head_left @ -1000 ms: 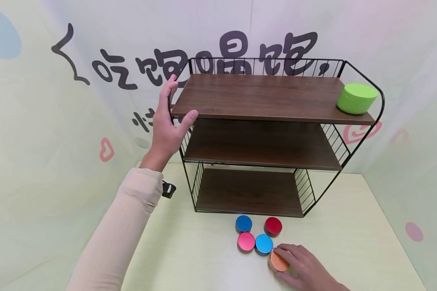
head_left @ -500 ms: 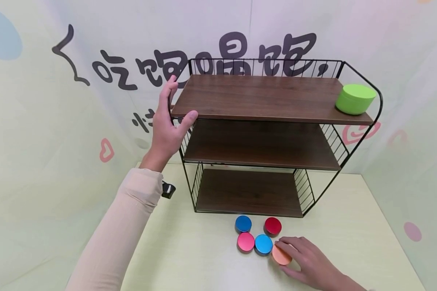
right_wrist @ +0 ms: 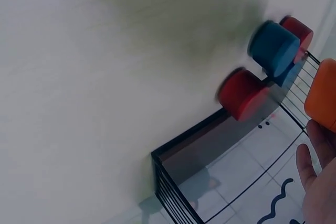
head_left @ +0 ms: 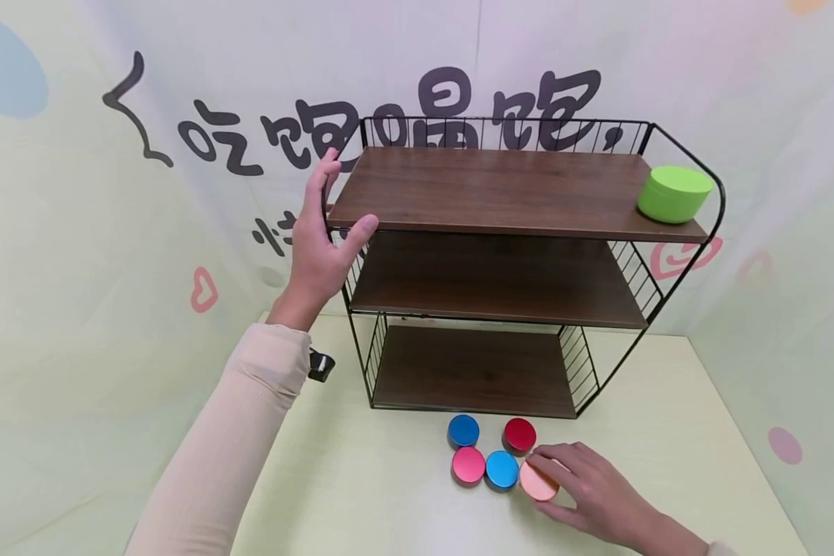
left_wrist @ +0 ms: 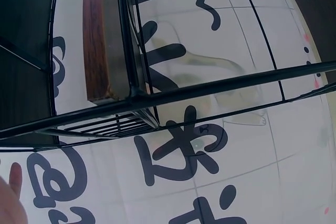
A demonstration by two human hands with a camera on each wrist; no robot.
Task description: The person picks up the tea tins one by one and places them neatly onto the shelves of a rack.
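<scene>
A three-tier shelf rack [head_left: 486, 282] with dark wood boards and a black wire frame stands in the head view. My left hand [head_left: 316, 247] grips its upper left side, thumb over the front of the top board and fingers around the side rail. Down at the right front, my right hand [head_left: 594, 494] pinches an orange round tin [head_left: 538, 480] between thumb and fingers. The right wrist view shows that orange tin [right_wrist: 323, 95] at its right edge. Nearby on the table are a light blue tin [head_left: 502, 469], a pink tin [head_left: 469, 466], a red tin [head_left: 519, 436] and a dark blue tin [head_left: 462, 430].
A green round container [head_left: 674, 194] sits at the right end of the top board. The pale table [head_left: 361, 494] runs in front of the rack, with a printed cloth [head_left: 181, 216] hanging behind. A small black item [head_left: 321, 364] shows at my left wrist.
My right hand has carried the orange tin a little away from me, toward the rack. The left hand keeps its grip; the view has shifted slightly.
</scene>
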